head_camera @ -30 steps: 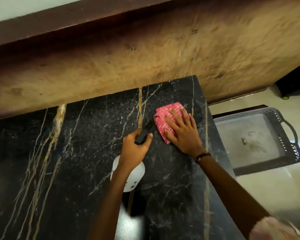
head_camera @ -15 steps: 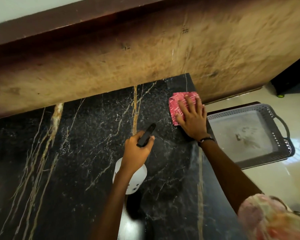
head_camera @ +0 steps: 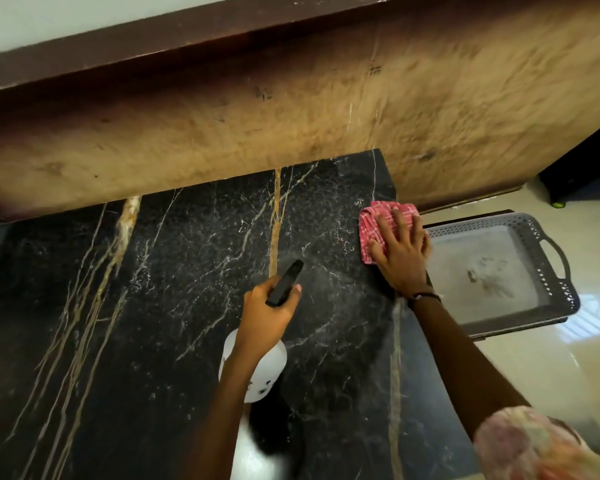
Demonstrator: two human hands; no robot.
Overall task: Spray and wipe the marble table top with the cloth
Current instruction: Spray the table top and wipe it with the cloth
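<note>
Black marble table top with gold veins fills the left side. Mid-scene, the left hand is wrapped around a white spray bottle. At the far right corner, the right hand presses flat, fingers spread, on the red cloth. A grey tray sits on the floor beyond the edge.

left hand gripping (fingers curled), right hand flat, splayed

Your right hand is pressing the red cloth flat at the marble table top's right edge; your left hand is gripping the spray bottle above it.
</note>
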